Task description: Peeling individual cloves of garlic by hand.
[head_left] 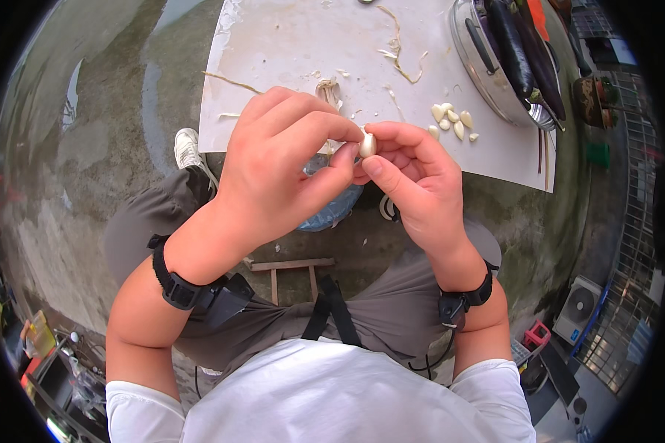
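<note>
A pale garlic clove (368, 145) is held up between my two hands, just off the table's front edge. My right hand (415, 171) grips it with thumb and fingertips. From the other side, the thumb and index finger of my left hand (288, 155) pinch at the clove. Whether they hold a bit of its skin is too small to tell. Several peeled cloves (453, 118) lie in a loose group on the white tabletop (310, 39), beyond my right hand. Partly behind my left fingers rests a dry garlic stub with papery skin (328, 91).
Dry stalks (400, 61) and skin scraps are scattered over the tabletop. At the right stands a metal pot (487, 83) with eggplants (510, 50) in it. Below my hands, between my knees, is a blue plastic bag (332, 213). A wooden stool (293, 266) is nearer my lap.
</note>
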The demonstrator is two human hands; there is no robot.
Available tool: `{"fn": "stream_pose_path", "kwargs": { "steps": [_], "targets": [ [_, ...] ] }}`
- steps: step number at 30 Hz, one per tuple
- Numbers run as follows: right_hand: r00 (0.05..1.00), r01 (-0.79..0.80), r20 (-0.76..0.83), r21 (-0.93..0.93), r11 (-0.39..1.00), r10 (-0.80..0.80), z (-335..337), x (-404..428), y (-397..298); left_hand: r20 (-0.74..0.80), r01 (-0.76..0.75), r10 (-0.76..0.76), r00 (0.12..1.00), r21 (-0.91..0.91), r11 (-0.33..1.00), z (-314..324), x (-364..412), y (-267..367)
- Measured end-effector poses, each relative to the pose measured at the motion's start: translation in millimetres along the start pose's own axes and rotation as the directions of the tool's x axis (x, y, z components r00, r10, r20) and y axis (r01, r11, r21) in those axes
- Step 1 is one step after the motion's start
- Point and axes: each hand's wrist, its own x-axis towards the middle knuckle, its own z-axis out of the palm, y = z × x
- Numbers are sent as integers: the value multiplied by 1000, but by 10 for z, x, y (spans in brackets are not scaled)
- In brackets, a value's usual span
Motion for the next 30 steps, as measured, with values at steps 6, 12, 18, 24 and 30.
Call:
{"fn": "stream_pose_path", "kwargs": {
  "steps": [6, 12, 18, 24, 30],
  "targets": [
    [999, -19, 30, -2, 1000, 19, 12, -4, 2, -5, -55, 56, 998, 98, 994, 5, -13, -34],
    [999, -42, 5, -12, 999, 42, -13, 6, 5, 11, -54, 53, 999, 147, 988, 20, -31, -4],
    [984, -177, 39, 192, 965, 173, -87, 60, -65, 82, -42, 32, 996, 114, 993, -35, -63, 36],
    [954, -300, 146, 411, 861, 263, -129, 74, -83, -30, -66, 67, 997, 40, 997, 31, -7, 66],
    [953, -291, 210, 421, 859, 220, -84, 54, -80, -19, -127, 128, 992, 53, 990, 60, -36, 28]
  ]
}}
